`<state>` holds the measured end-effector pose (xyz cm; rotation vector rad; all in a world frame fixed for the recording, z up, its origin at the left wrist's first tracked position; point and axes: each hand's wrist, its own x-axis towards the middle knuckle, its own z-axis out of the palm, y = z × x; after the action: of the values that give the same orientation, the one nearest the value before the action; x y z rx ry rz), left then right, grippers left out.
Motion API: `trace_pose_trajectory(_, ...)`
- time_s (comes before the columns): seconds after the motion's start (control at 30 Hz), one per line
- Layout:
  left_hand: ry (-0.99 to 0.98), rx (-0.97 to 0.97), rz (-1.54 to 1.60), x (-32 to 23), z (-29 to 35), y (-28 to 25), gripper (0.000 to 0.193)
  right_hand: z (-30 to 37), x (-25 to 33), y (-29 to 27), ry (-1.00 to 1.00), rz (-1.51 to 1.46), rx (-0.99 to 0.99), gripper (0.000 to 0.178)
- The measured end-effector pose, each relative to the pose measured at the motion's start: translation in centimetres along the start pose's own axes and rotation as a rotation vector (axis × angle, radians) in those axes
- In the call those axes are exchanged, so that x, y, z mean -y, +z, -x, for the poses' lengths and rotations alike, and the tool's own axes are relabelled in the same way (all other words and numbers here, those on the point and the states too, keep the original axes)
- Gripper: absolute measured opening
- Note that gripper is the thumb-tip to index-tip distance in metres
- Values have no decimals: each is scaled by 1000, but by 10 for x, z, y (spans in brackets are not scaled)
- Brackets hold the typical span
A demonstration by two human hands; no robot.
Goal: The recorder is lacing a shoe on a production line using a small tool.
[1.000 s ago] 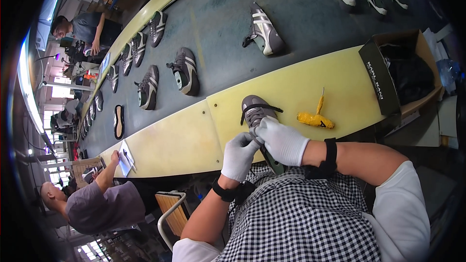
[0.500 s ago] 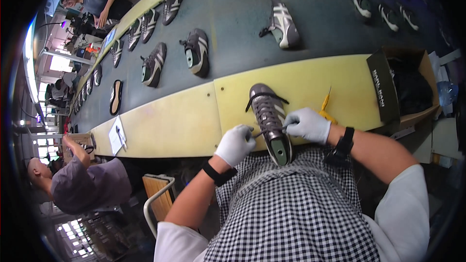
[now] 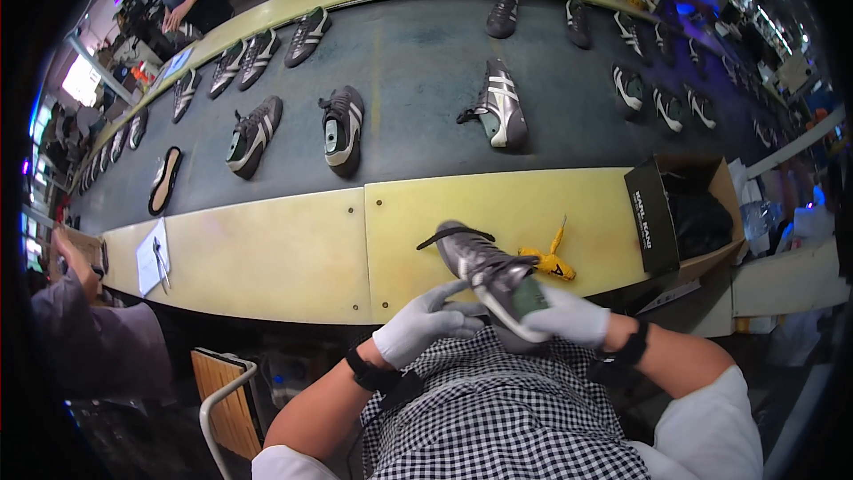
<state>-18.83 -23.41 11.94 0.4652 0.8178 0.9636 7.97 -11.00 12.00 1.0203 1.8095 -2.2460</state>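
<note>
A grey sneaker (image 3: 484, 268) with pale stripes lies tilted at the table's near edge, its toe pointing away from me. A dark shoelace (image 3: 455, 237) is across its toe. My right hand (image 3: 576, 313), in a white glove, is closed around the heel and collar, where a green lining shows. At the shoe's left side, my gloved left hand (image 3: 428, 327) has its fingers apart and stretched out, the upper ones close to the sole edge; whether they touch it I cannot tell. Beyond the heel lies a yellow-wrapped tool (image 3: 553, 260) with a thin pointed tip.
An open carton (image 3: 653, 218) with dark contents stands at the right. Several similar sneakers (image 3: 342, 132) and one insole-like piece (image 3: 164, 180) rest on the dark belt (image 3: 409, 124). Paper with a pen (image 3: 153, 258) is at left, near another person's arm (image 3: 78, 262). A chair (image 3: 222, 400) stands lower left.
My hands have let go of the laces. The right has taken the heel, and the shoe has turned and tipped onto its side. My left hand has opened. The view has shifted.
</note>
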Motion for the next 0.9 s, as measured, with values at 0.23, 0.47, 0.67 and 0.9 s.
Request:
trace_pose_trajectory(0.23, 64, -239, 46, -7, 19, -49, 63, 37, 31, -54, -11, -994, -333, 49)
trace_pose_trajectory(0.47, 86, -405, -59, -12, 17, -61, 47, -91, 125, -208, -474, 583, -1136, 49)
trace_pose_trajectory(0.67, 63, -508, -71, -10, 5, -57, 35, -269, 102, -212, 76, 664, -946, 79)
trace_pose_trajectory(0.9, 136, -434, 27, -35, -5, -60, 36, -248, 72, -247, -199, 106, -761, 52)
